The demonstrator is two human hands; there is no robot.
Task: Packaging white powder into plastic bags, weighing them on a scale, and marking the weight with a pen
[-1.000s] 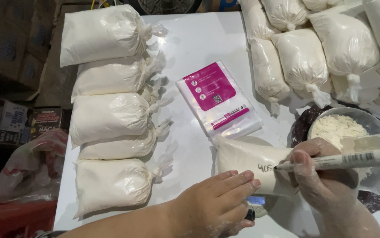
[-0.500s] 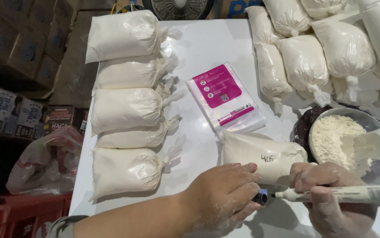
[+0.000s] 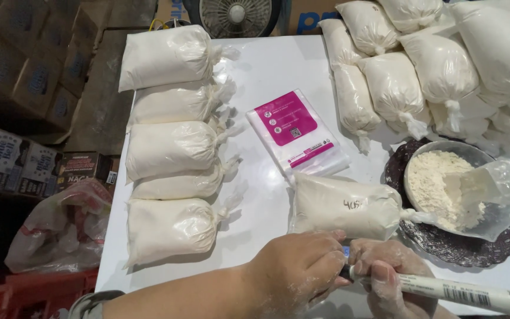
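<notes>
Both hands are meeting at the near edge of the white tabletop (image 3: 278, 77), dusted with flour. The left hand (image 3: 296, 269) is curling its fingers (image 3: 326, 269) together around the dark tip end of a white marker (image 3: 456, 290), where a bit of blue is showing between the two hands; whether it is gripping a cap there cannot be told. The right hand (image 3: 388, 269) is wrapping its fingers (image 3: 382, 277) closed on the marker's barrel, which is sticking out to the right of them, lying nearly flat. Just beyond the fingers a tied clear bag (image 3: 346, 207) of white flour is lying on its side, with dark handwriting on its skin and its knotted neck pointing right. That neck is reaching the rim of a clear bowl (image 3: 473, 153) holding loose flour, with a clear scoop (image 3: 494, 183) resting in it; the bowl is sitting on a dark patterned plate (image 3: 462, 248), to the right of and beyond the right hand. Farther past the written bag, a flat pack of empty bags (image 3: 299, 139) with a pink label is lying. Beyond the left hand, a column of five filled, tied bags (image 3: 169, 133) is lining the tabletop's left side, and a heap of more filled bags (image 3: 438, 65) is piling up at the far right.
</notes>
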